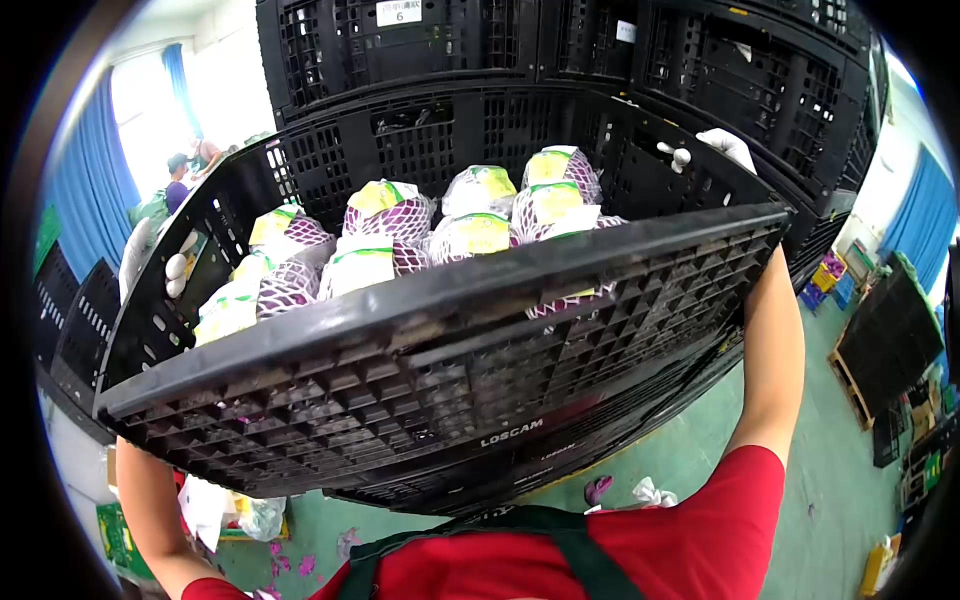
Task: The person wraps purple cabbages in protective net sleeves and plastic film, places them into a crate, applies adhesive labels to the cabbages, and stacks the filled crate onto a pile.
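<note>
A black plastic crate (450,290) is held up between my arms, tilted, its near wall toward me. Inside lie several round purple items (400,215) in white foam nets with yellow-green labels. My left hand (135,260), in a white glove, wraps the crate's left side, and its fingertips come through the handle opening. On the right side my right hand (727,148), also gloved in white, grips the crate, with fingertips showing inside through the handle hole.
Stacked black crates (400,50) stand right behind the held one. More crates (80,310) are at the left. Purple scraps (306,565) lie on the green floor (660,460). A pallet (850,380) leans at the right. Other people (178,185) are far back at the left.
</note>
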Available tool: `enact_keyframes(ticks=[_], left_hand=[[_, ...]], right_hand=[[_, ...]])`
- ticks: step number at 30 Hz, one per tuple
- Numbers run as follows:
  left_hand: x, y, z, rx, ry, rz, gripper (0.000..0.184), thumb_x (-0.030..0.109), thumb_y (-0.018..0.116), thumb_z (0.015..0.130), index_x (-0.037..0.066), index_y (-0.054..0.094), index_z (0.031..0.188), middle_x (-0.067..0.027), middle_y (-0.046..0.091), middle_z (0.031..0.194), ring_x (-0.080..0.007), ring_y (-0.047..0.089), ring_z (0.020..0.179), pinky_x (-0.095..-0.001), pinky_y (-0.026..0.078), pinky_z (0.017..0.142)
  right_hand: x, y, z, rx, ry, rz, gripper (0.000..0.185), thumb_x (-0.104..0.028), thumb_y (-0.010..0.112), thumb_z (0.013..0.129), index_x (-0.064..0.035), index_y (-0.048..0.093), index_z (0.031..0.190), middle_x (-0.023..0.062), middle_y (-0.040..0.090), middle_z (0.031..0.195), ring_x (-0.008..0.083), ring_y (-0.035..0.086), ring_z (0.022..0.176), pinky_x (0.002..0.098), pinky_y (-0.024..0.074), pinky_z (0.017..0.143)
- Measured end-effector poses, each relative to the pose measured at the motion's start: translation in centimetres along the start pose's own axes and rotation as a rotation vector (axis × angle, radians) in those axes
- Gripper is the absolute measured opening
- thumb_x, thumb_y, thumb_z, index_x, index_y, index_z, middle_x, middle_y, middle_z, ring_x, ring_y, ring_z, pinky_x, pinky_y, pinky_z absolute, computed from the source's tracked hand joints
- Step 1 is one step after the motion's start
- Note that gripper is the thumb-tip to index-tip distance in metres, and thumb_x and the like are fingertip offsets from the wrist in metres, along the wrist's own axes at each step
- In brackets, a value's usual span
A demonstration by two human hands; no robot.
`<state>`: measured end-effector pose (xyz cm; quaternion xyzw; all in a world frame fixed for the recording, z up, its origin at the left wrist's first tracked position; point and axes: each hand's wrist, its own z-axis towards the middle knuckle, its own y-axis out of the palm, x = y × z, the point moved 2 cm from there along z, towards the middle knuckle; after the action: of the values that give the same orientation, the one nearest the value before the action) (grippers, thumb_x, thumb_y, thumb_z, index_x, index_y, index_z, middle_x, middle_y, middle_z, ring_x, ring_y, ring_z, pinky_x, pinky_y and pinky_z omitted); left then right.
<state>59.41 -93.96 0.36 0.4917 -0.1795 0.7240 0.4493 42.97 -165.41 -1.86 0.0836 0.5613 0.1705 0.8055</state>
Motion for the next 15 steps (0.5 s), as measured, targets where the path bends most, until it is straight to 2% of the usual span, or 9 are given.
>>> enact_keyframes(ticks=[2,4,6,7,9,11,12,13,15], left_hand=[[0.0,-0.4,0.4,0.078,0.028,0.013,0.063,0.050,0.035,0.099,-0.005,0.049,0.126,-0.0117,0.062,0.088,-0.0257,0.063,0.079,-0.0344,0.056,0.066],[-1.1,-0.5,0.1,0.176,0.072,0.040,0.062,0.050,0.035,0.099,-0.005,0.050,0.125,-0.0115,0.061,0.087,-0.0253,0.063,0.078,-0.0343,0.056,0.066],[-3.6,-1.1,-1.3,0.318,0.131,0.091,0.061,0.049,0.036,0.099,-0.004,0.050,0.124,-0.0112,0.061,0.087,-0.0250,0.062,0.078,-0.0342,0.056,0.065],[-4.9,-1.5,-2.3,0.386,0.156,0.120,0.061,0.049,0.036,0.099,-0.004,0.050,0.124,-0.0111,0.061,0.087,-0.0249,0.062,0.078,-0.0341,0.055,0.065],[-7.8,-2.6,-4.1,0.523,0.178,0.171,0.060,0.049,0.036,0.099,-0.004,0.051,0.123,-0.0109,0.061,0.086,-0.0246,0.062,0.077,-0.0340,0.055,0.065],[-10.6,-3.6,-5.6,0.643,0.185,0.217,0.059,0.048,0.036,0.099,-0.004,0.051,0.123,-0.0107,0.061,0.086,-0.0242,0.061,0.076,-0.0339,0.055,0.065],[-12.0,-3.9,-6.0,0.688,0.175,0.241,0.059,0.048,0.036,0.098,-0.004,0.051,0.122,-0.0106,0.061,0.085,-0.0241,0.061,0.076,-0.0338,0.055,0.065],[-13.2,-4.1,-6.2,0.724,0.164,0.253,0.059,0.048,0.037,0.098,-0.004,0.052,0.122,-0.0104,0.061,0.085,-0.0239,0.061,0.076,-0.0338,0.055,0.065],[-15.3,-4.5,-7.0,0.787,0.148,0.291,0.058,0.047,0.037,0.098,-0.004,0.052,0.121,-0.0102,0.061,0.085,-0.0236,0.061,0.075,-0.0336,0.054,0.064]], right_hand=[[0.4,-1.5,1.2,-0.072,0.014,0.067,0.044,-0.020,0.047,0.092,0.0143,0.053,0.119,0.0204,0.067,0.088,0.0170,0.067,0.074,0.0282,0.0548,0.058],[0.7,-0.8,0.6,0.086,-0.321,-0.607,0.036,-0.023,0.050,0.094,0.0033,0.060,0.116,0.0099,0.069,0.089,0.0075,0.064,0.068,0.0203,0.0491,0.055],[0.5,1.7,-1.3,0.235,-0.287,-0.636,0.027,-0.023,0.054,0.093,-0.0039,0.067,0.107,0.0024,0.070,0.094,0.0050,0.061,0.068,0.0189,0.0461,0.059],[-0.1,3.2,-2.4,0.224,-0.231,-0.496,0.027,-0.023,0.055,0.093,-0.0044,0.068,0.107,0.0055,0.071,0.099,0.0078,0.063,0.078,0.0200,0.0481,0.070],[-2.3,6.8,-7.2,0.207,-0.575,-0.697,0.032,-0.028,0.052,0.094,-0.0082,0.067,0.115,0.0076,0.067,0.114,0.0136,0.062,0.101,0.0265,0.0445,0.093],[-1.5,10.1,-12.3,0.586,-0.826,-1.092,0.034,-0.032,0.047,0.096,-0.0109,0.069,0.112,0.0052,0.066,0.117,0.0162,0.060,0.106,0.0324,0.0445,0.093],[-0.7,12.1,-13.1,0.514,-0.865,-1.307,0.038,-0.035,0.045,0.097,-0.0079,0.066,0.115,0.0060,0.065,0.117,0.0164,0.060,0.107,0.0315,0.0432,0.095],[0.7,13.9,-13.4,0.428,-0.890,-1.525,0.042,-0.037,0.044,0.098,-0.0049,0.064,0.117,0.0068,0.064,0.117,0.0166,0.059,0.107,0.0305,0.0418,0.096],[5.3,17.0,-11.3,0.749,-0.517,-1.582,0.028,-0.020,0.050,0.093,-0.0048,0.064,0.112,0.0098,0.066,0.109,0.0198,0.062,0.102,0.0338,0.0446,0.092]])
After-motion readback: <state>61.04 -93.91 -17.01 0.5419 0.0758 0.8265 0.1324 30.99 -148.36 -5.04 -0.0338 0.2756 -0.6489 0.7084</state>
